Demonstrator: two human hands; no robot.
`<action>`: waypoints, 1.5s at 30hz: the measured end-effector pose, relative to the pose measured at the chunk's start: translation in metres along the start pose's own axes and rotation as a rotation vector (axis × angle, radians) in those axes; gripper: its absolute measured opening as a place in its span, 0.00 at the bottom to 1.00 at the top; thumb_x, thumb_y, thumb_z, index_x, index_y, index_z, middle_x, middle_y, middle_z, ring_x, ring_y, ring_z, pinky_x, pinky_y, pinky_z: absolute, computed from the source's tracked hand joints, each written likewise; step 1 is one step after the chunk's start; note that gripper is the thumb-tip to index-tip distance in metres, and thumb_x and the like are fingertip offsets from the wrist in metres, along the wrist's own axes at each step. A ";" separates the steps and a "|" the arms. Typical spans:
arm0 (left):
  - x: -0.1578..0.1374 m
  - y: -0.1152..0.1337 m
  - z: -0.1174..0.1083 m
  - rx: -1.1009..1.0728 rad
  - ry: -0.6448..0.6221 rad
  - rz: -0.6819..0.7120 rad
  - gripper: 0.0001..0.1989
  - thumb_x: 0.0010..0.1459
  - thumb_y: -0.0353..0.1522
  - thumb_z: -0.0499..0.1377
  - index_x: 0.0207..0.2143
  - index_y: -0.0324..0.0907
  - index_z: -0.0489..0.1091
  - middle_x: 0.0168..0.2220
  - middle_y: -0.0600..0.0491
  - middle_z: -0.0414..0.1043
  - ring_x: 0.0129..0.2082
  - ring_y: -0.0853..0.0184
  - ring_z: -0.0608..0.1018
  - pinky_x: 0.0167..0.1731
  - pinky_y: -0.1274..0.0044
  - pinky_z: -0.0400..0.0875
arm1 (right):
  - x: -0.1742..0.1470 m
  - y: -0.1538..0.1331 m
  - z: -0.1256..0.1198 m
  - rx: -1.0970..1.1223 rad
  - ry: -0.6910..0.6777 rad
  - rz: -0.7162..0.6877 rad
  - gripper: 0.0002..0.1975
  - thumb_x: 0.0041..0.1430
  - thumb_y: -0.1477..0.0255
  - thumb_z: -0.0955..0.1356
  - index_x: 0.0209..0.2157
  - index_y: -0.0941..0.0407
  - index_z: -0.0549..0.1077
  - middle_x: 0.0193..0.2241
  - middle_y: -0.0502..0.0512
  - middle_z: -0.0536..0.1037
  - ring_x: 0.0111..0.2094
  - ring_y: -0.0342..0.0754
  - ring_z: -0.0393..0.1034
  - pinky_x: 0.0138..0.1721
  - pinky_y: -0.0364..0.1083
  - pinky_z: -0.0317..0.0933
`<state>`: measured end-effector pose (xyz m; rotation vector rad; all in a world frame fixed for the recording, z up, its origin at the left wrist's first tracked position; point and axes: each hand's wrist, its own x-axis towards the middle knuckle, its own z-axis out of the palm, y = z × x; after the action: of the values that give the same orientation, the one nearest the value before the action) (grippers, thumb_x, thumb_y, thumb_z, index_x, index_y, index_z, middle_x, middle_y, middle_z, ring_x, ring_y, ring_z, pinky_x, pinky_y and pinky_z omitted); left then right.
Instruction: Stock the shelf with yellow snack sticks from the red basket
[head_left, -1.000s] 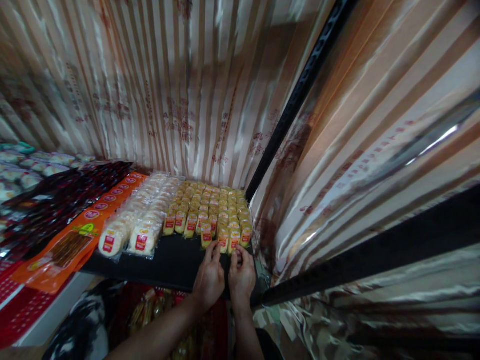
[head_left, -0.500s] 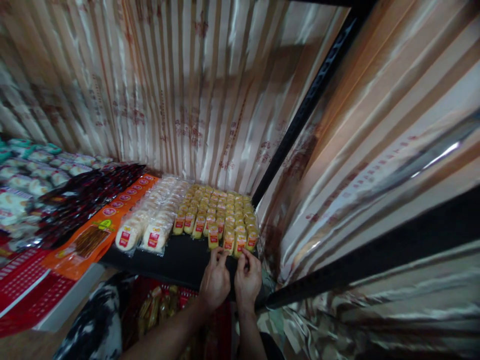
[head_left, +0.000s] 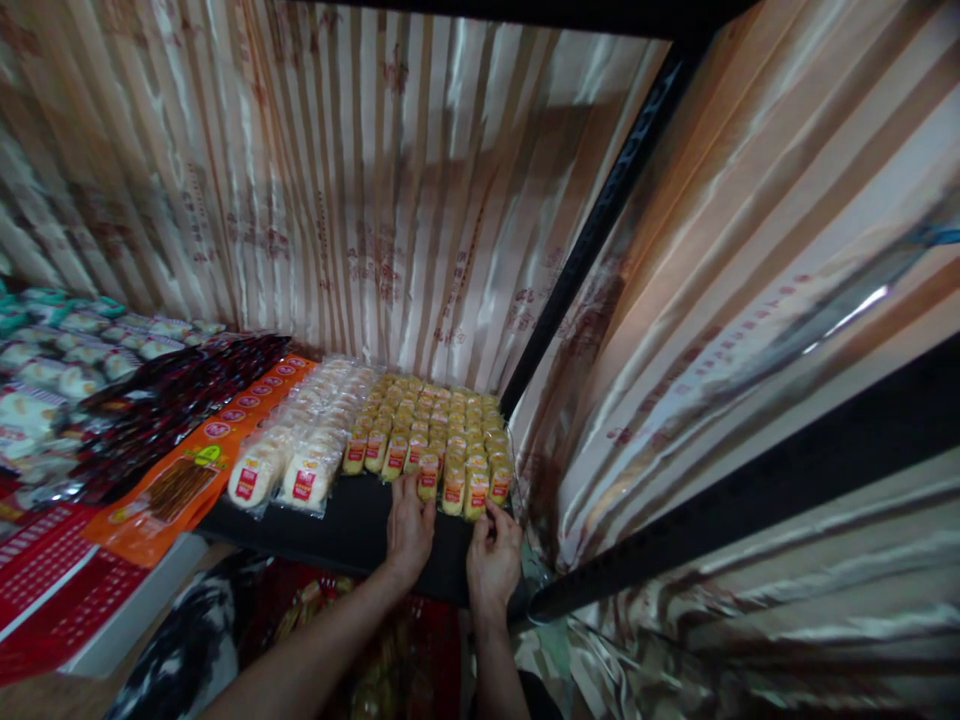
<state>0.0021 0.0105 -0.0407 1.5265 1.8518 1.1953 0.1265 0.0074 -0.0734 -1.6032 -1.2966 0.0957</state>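
Observation:
Rows of small yellow snack packets with red labels stand on a black shelf (head_left: 352,525). At the front edge of the rows, my left hand (head_left: 410,530) has its fingers closed at the lower end of one yellow snack packet (head_left: 428,472). My right hand (head_left: 495,565) is to its right, fingers curled and pinched at the bottom edge of another yellow snack packet (head_left: 476,492). The fingertips partly hide where each hand meets its packet. Between the two hands stands a third yellow snack packet (head_left: 453,488).
Left of the yellow rows lie white round crackers in clear wrap (head_left: 306,482), an orange snack bag (head_left: 180,490) and dark packets (head_left: 165,400). A red crate (head_left: 60,590) stands at lower left. A black post (head_left: 570,270) and striped curtain (head_left: 375,200) border the shelf.
My left hand has moved left, away from my right hand, to the packet at the front. My right hand stays nearly in place. The view has shifted slightly.

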 end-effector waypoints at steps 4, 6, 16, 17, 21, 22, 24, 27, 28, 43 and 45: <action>0.007 0.001 0.001 0.026 -0.008 0.080 0.20 0.56 0.23 0.49 0.52 0.39 0.58 0.50 0.45 0.62 0.51 0.63 0.69 0.51 0.72 0.63 | 0.001 0.001 0.000 0.000 -0.020 0.024 0.19 0.58 0.65 0.57 0.41 0.60 0.73 0.38 0.62 0.72 0.39 0.51 0.67 0.42 0.48 0.60; 0.008 0.000 0.002 0.044 -0.021 0.078 0.20 0.57 0.23 0.49 0.53 0.38 0.58 0.50 0.44 0.61 0.50 0.63 0.70 0.50 0.72 0.64 | 0.001 0.000 0.000 0.002 -0.023 0.033 0.19 0.57 0.65 0.58 0.41 0.60 0.72 0.37 0.62 0.72 0.37 0.50 0.67 0.40 0.48 0.60; 0.010 -0.012 0.010 0.043 -0.005 0.104 0.19 0.58 0.24 0.49 0.53 0.38 0.59 0.48 0.44 0.62 0.48 0.63 0.71 0.49 0.71 0.65 | 0.000 -0.001 0.000 0.006 -0.007 -0.029 0.18 0.57 0.66 0.58 0.40 0.61 0.73 0.36 0.62 0.73 0.37 0.50 0.67 0.41 0.49 0.61; 0.010 -0.012 0.010 0.041 0.000 0.107 0.19 0.58 0.24 0.49 0.53 0.39 0.59 0.48 0.45 0.63 0.48 0.63 0.71 0.49 0.71 0.65 | 0.000 -0.001 0.000 0.008 -0.008 -0.035 0.18 0.58 0.66 0.58 0.40 0.60 0.73 0.37 0.62 0.73 0.37 0.50 0.67 0.42 0.49 0.61; 0.009 -0.012 0.007 0.044 0.015 0.093 0.19 0.58 0.24 0.49 0.52 0.40 0.60 0.47 0.47 0.64 0.48 0.64 0.70 0.49 0.72 0.66 | 0.001 -0.001 -0.001 0.048 0.004 -0.046 0.18 0.58 0.66 0.58 0.41 0.60 0.73 0.37 0.63 0.73 0.39 0.50 0.67 0.39 0.48 0.62; 0.009 -0.012 0.006 0.047 0.021 0.087 0.19 0.58 0.24 0.49 0.52 0.40 0.60 0.47 0.47 0.64 0.48 0.64 0.70 0.49 0.72 0.66 | 0.001 -0.002 -0.002 0.062 0.008 -0.046 0.18 0.58 0.66 0.58 0.41 0.60 0.72 0.38 0.63 0.73 0.39 0.50 0.67 0.37 0.47 0.62; 0.008 -0.012 0.005 0.054 0.033 0.084 0.18 0.59 0.25 0.48 0.52 0.41 0.60 0.46 0.48 0.65 0.48 0.65 0.70 0.48 0.73 0.66 | 0.000 -0.004 -0.004 0.081 0.020 -0.054 0.18 0.58 0.65 0.59 0.41 0.61 0.73 0.37 0.63 0.73 0.38 0.49 0.67 0.35 0.46 0.62; 0.007 -0.011 0.003 0.067 0.034 0.102 0.17 0.59 0.24 0.46 0.49 0.41 0.62 0.45 0.48 0.65 0.46 0.66 0.71 0.47 0.74 0.67 | -0.001 -0.008 -0.007 0.090 0.048 -0.059 0.17 0.58 0.65 0.59 0.39 0.60 0.73 0.36 0.62 0.73 0.38 0.49 0.67 0.35 0.46 0.61; 0.006 -0.009 0.002 0.072 0.023 0.116 0.17 0.59 0.23 0.46 0.48 0.41 0.63 0.44 0.48 0.65 0.45 0.66 0.71 0.47 0.74 0.67 | -0.001 -0.009 -0.009 0.091 0.050 -0.054 0.17 0.59 0.65 0.59 0.39 0.60 0.73 0.36 0.62 0.73 0.38 0.49 0.67 0.34 0.45 0.61; -0.153 -0.086 -0.075 0.122 -0.625 -0.039 0.14 0.55 0.23 0.49 0.32 0.42 0.73 0.39 0.50 0.72 0.39 0.67 0.73 0.42 0.77 0.66 | -0.021 -0.044 -0.023 0.278 -0.117 0.120 0.23 0.55 0.56 0.61 0.38 0.63 0.72 0.22 0.55 0.74 0.21 0.43 0.64 0.27 0.42 0.60; -0.155 -0.110 -0.081 0.137 -0.646 -0.100 0.14 0.56 0.23 0.48 0.34 0.41 0.74 0.40 0.49 0.73 0.40 0.66 0.74 0.42 0.76 0.66 | -0.041 -0.053 -0.026 0.282 -0.204 0.080 0.22 0.56 0.57 0.61 0.38 0.62 0.72 0.23 0.55 0.75 0.21 0.43 0.65 0.27 0.42 0.61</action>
<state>-0.0781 -0.1634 -0.1175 1.6191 1.5577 0.4472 0.0891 -0.0463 -0.0431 -1.4281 -1.3078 0.4819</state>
